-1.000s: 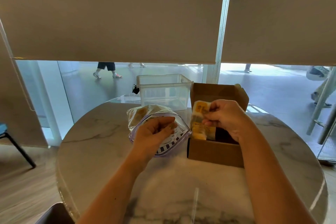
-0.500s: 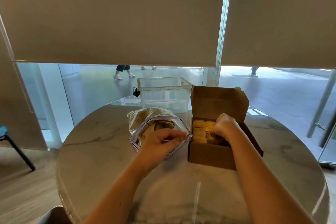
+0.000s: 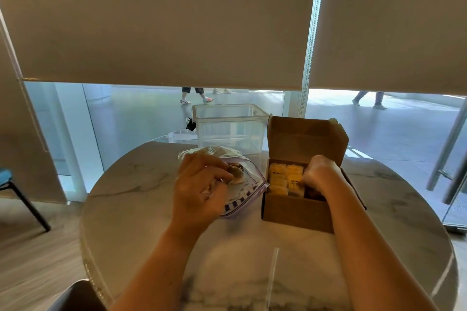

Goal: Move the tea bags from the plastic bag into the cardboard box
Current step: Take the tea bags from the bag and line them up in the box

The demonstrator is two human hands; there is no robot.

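A clear plastic bag (image 3: 243,193) with a purple zip edge lies on the round marble table (image 3: 252,260), left of an open cardboard box (image 3: 295,211). My left hand (image 3: 199,189) is at the bag's mouth with its fingers curled around tea bags (image 3: 236,171) at the opening. Yellow tea bags (image 3: 284,179) stand in rows in the left part of the box. My right hand (image 3: 319,171) is inside the box, fingers curled down against those tea bags; its fingertips are hidden.
A clear plastic tub (image 3: 230,126) stands at the table's far edge behind the bag. The box's lid (image 3: 307,137) stands upright at the back. A chair leg (image 3: 25,207) shows at far left, a metal rail (image 3: 452,149) at right.
My right hand lowered the yellow tea bags into the box and stays there. My left hand moved from the bag's near edge to its mouth and closed on tea bags.
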